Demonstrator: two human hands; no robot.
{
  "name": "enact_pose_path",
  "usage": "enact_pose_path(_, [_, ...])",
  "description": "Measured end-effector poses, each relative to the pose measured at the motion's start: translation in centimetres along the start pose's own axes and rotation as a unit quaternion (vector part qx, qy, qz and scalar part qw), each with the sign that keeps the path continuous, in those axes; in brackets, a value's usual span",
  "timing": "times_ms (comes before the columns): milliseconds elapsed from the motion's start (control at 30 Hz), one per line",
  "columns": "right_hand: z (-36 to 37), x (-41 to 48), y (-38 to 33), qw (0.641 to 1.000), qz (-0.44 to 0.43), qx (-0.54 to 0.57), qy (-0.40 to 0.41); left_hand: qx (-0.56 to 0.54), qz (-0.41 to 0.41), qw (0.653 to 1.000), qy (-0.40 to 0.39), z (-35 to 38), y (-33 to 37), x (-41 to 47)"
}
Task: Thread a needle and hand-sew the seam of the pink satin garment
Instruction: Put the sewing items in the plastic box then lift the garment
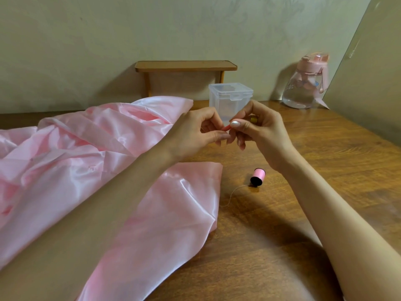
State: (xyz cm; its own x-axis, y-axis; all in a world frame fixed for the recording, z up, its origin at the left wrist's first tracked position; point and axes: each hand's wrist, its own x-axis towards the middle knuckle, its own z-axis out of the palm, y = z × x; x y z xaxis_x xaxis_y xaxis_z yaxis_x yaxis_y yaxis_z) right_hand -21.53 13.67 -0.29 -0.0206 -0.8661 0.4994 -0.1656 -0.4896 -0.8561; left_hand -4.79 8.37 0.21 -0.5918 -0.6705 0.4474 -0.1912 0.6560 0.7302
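Both hands meet above the middle of the desk. The left hand has its fingers curled, with thumb and forefinger pressed together on the lower left end of a slim red piece. The right hand pinches the upper right end under its thumb, so the long axis slopes up to the right. No needle can be made out.

The pink satin garment is glossy and creased. It lies crumpled on the left of the desk, with one flat panel reaching near centre.

A pink thread spool lies on its side right of the panel, black end facing near, with a loose thread curling left.

Far side: clear lidded plastic box, pink-capped bottle, small wooden shelf.
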Motion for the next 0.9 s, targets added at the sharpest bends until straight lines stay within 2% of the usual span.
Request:
enact_pose_path(300, [0.8, 0.0, 0.7, 0.999, 0.012, 0.036, 0.028, 0.044, 0.009, 0.999, 0.017, 0.1, -0.3, -0.1])
enact_pose_path(433, [1.2, -0.2, 1.0, 1.000, 0.020, 0.010, 0.004, 0.106, 0.019, 0.994, 0.012, 0.2, -0.3, -0.1])
enact_pose_path(600, [1.1, -0.2, 1.4, 0.999, 0.044, -0.018, 0.013, 0.153, 0.016, 0.988, 0.022, 0.3, -0.5, -0.1])
enact_pose_path(767, [0.3, -0.2, 2.2, 0.986, 0.097, -0.134, -0.012, 0.252, -0.034, 0.966, -0.052, -0.3, -0.4, 0.0])
enact_pose_path(900, [-0.8, 0.1, 2.9, 0.957, 0.144, -0.253, -0.018, 0.224, -0.080, 0.970, -0.042, -3.3, 0.6, -0.6])
